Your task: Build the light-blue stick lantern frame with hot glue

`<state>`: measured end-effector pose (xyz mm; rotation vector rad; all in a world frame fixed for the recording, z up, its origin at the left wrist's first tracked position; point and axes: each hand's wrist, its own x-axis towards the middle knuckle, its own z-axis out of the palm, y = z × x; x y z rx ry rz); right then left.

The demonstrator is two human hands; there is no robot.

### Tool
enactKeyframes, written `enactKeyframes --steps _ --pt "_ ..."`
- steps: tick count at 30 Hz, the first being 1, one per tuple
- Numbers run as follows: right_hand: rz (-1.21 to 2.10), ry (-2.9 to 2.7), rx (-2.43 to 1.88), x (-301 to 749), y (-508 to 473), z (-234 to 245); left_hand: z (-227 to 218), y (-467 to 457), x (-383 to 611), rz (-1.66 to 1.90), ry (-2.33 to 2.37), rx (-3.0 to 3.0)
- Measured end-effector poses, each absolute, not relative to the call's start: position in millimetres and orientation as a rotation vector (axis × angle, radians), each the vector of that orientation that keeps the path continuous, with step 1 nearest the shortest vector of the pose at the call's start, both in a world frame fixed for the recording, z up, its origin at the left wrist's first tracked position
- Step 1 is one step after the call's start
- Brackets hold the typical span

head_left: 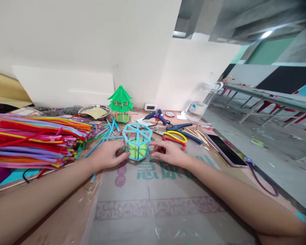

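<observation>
A small many-sided blue frame (137, 141), seemingly built of pipe cleaners or covered sticks, stands upright on a plastic bag sheet. Its top has spokes meeting in the middle, and its base is light green. At its left side, my left hand (111, 154) has bent fingers and thumb against the posts. My right hand (168, 153) grips the opposite side, with index finger and thumb close to the posts. Fingertip contact is partly hidden. Just behind stands a green tiered-roof pavilion model (120, 103).
Bundles of coloured pipe cleaners (38, 139) lie left, near loose blue strips (109, 131) and a metal dish (95, 110). Behind are a glue gun (158, 116) and a timer (150, 107). Scissors (175, 136), pliers (185, 131), a phone (225, 149) and a water bottle (200, 102) are right.
</observation>
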<state>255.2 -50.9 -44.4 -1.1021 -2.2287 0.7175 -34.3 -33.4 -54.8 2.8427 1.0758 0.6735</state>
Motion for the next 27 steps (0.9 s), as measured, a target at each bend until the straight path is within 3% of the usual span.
enactKeyframes --steps 15,27 --pt "0.851 -2.272 -1.145 242.7 -41.7 -54.8 -56.4 -29.8 -30.0 0.413 1.080 2.856" --pt "0.862 -2.199 -1.158 242.0 -43.6 -54.7 -57.9 -29.7 -28.2 0.486 1.042 2.731"
